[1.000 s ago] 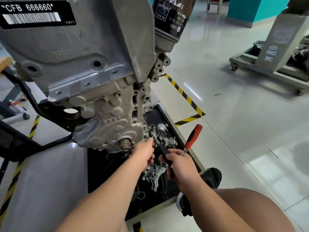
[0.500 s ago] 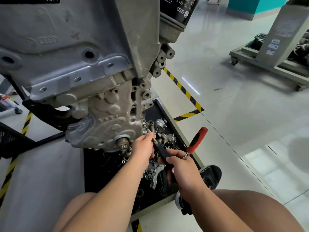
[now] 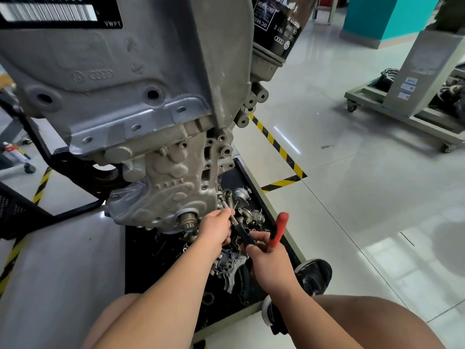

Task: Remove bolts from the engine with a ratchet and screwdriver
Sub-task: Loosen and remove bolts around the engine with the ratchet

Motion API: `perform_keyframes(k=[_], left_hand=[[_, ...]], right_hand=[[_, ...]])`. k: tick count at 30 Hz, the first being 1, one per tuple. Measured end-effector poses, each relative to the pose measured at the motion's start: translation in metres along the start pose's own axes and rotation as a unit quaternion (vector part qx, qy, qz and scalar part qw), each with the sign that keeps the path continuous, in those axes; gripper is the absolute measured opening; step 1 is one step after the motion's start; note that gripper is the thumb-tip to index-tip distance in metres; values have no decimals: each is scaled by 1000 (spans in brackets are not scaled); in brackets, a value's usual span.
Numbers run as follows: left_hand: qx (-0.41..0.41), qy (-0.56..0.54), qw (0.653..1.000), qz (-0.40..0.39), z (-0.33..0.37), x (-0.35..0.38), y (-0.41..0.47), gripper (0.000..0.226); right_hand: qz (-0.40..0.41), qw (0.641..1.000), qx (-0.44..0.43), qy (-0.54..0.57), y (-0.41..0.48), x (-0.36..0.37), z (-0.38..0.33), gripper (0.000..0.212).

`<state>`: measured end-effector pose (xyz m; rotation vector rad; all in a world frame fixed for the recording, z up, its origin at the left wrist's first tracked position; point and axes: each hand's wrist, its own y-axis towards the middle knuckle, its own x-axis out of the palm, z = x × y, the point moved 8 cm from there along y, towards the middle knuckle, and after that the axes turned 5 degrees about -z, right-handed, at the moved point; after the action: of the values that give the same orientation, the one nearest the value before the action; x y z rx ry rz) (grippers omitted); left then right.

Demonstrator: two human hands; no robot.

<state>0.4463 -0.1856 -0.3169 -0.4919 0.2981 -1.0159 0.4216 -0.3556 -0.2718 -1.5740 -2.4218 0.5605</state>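
While the left hand [image 3: 216, 229] pinches the thin steel shaft of the black-handled ratchet [image 3: 242, 233], the right hand [image 3: 269, 259] grips that handle together with a red-handled screwdriver [image 3: 278, 229] that sticks up from the fist. The shaft's far tip meets the low right edge of the grey cast-aluminium engine [image 3: 151, 117]; the bolt there is hidden. This looks like loosening. Next, the handle needs swinging with the shaft kept square. Behind lies a black tray [image 3: 235, 176] of loose metal parts.

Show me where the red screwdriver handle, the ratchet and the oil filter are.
red screwdriver handle [image 3: 278, 229]: head view, middle of the red grip.
ratchet [image 3: 243, 234]: head view, on its black handle.
oil filter [image 3: 279, 23]: head view, on its black labelled body.
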Motion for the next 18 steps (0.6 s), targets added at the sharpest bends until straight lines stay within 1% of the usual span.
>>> perform_keyframes(k=[2, 4, 5, 7, 8, 9, 11, 12, 13, 15, 16, 18], left_hand=[[-9, 16, 1000, -4, -1, 1, -1, 22], [-15, 36, 999, -15, -1, 4, -5, 22], [-17, 46, 999, -21, -2, 5, -8, 22], [-23, 62, 997, -29, -3, 8, -17, 23], [-28, 65, 997, -34, -5, 9, -22, 23], [-37, 66, 996, -39, -7, 9, -27, 24], [-53, 68, 996, -37, -9, 5, -38, 30], [-57, 73, 995, -34, -9, 2, -43, 33], [-59, 76, 995, -37, -9, 0, -48, 34], [-61, 73, 993, -72, -10, 1, -60, 34], [-65, 76, 990, -97, -12, 3, -66, 32], [-80, 117, 980, -137, -21, 8, -77, 27]], right_hand=[[16, 994, -51, -92, -1, -1, -6, 24], [34, 976, -112, -184, -4, 2, -11, 27], [40, 965, -129, -224, -6, 4, -13, 27], [38, 955, -134, -262, -7, 8, -11, 30], [29, 960, -134, -244, -7, 11, -10, 27], [15, 971, -136, -197, -8, 15, -10, 20], [-7, 994, -100, -41, -7, 23, -4, 4], [-16, 997, -65, 41, -6, 27, 1, 14], [-23, 992, -21, 121, -4, 31, 8, 28], [-8, 964, 76, 255, -3, 34, 20, 47], [10, 946, 123, 298, -4, 33, 27, 51], [40, 924, 185, 332, -8, 30, 40, 52]])
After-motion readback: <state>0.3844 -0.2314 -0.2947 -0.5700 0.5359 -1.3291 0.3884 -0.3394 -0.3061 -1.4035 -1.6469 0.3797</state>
